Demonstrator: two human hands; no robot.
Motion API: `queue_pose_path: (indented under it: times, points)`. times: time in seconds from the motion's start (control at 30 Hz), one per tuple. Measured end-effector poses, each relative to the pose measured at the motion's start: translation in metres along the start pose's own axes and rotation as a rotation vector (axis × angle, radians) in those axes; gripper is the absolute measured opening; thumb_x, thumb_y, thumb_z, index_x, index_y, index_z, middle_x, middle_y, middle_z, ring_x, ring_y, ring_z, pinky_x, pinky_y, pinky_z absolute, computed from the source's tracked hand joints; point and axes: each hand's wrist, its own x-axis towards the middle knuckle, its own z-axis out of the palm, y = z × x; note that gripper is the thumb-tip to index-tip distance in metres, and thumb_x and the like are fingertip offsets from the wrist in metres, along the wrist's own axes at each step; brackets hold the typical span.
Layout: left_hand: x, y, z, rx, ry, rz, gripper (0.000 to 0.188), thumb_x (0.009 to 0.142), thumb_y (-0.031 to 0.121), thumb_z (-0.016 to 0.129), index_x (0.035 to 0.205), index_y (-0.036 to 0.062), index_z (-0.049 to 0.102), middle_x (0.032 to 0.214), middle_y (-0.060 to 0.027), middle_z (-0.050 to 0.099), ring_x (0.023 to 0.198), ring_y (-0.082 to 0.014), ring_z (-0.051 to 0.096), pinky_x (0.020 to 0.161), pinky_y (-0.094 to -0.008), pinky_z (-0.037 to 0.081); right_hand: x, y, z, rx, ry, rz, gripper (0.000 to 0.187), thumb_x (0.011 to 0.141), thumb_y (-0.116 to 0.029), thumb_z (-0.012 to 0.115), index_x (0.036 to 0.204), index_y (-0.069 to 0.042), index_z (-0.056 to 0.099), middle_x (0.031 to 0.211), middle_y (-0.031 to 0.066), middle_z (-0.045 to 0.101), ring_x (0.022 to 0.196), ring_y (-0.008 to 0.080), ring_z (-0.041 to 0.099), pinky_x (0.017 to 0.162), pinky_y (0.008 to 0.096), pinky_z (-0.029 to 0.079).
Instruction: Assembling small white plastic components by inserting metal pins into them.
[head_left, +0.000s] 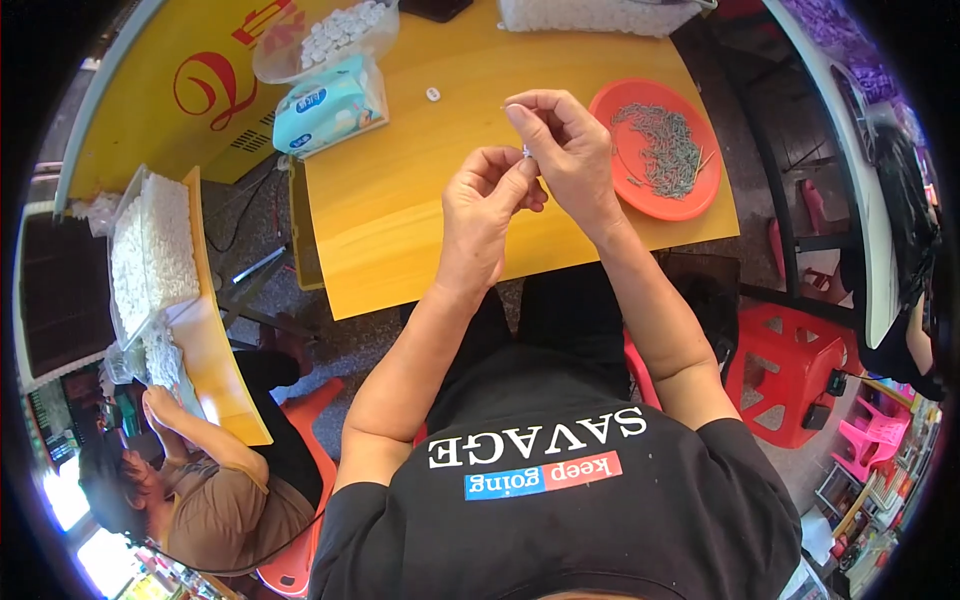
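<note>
Over the yellow table, my left hand point(482, 208) is closed, its thumb and forefinger pinching a small white plastic piece point(527, 152). My right hand point(572, 148) is right against it, thumb and forefinger pressed together; whatever is at those fingertips is too small to make out. To the right of my right hand lies a round red plate point(648, 205) with a heap of small grey metal pins or screws point(668, 155) on it. One loose white round piece point(433, 95) rests on the table beyond my left hand.
A bowl of white round pieces point(342, 32) and a blue tissue pack point(330, 105) stand at the table's far left. A clear box of white pieces point(600, 15) is at the far edge. A co-worker point(225, 490) sits at another table on the left. A red stool point(790, 370) stands right.
</note>
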Motion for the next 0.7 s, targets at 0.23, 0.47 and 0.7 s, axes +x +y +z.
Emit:
queue_pose_path:
  times: [0.23,0.47,0.7]
  points:
    - [-0.002,0.000,0.002,0.164,0.127,0.160,0.013,0.096,0.012,0.061,0.102,0.0006,0.059,0.085,-0.0053,0.062,0.074,-0.0126,0.061,0.068,-0.0271,0.050,-0.009,0.009,0.006,-0.036,0.079,-0.122,0.011,0.092,-0.009,0.066,0.098,0.000,0.065,0.075,0.0023,0.066,0.064,0.0056,0.060,0.055,0.0217,0.049]
    - [0.002,0.005,-0.003,0.194,0.105,0.179,0.015,0.097,0.013,0.059,0.103,-0.0007,0.058,0.087,-0.0056,0.063,0.074,-0.0121,0.061,0.068,-0.0261,0.050,-0.014,0.007,0.007,-0.111,0.095,-0.179,0.009,0.090,-0.006,0.067,0.096,0.000,0.065,0.077,0.0052,0.067,0.065,0.0088,0.063,0.057,0.0243,0.052]
    - [0.000,0.002,0.001,0.191,0.122,0.183,0.017,0.095,0.008,0.062,0.108,-0.0029,0.059,0.095,-0.0082,0.064,0.082,-0.0138,0.063,0.076,-0.0286,0.053,-0.020,0.014,0.012,-0.125,0.149,-0.181,0.010,0.090,-0.006,0.066,0.098,0.000,0.063,0.082,0.0073,0.067,0.070,0.0106,0.065,0.062,0.0252,0.052]
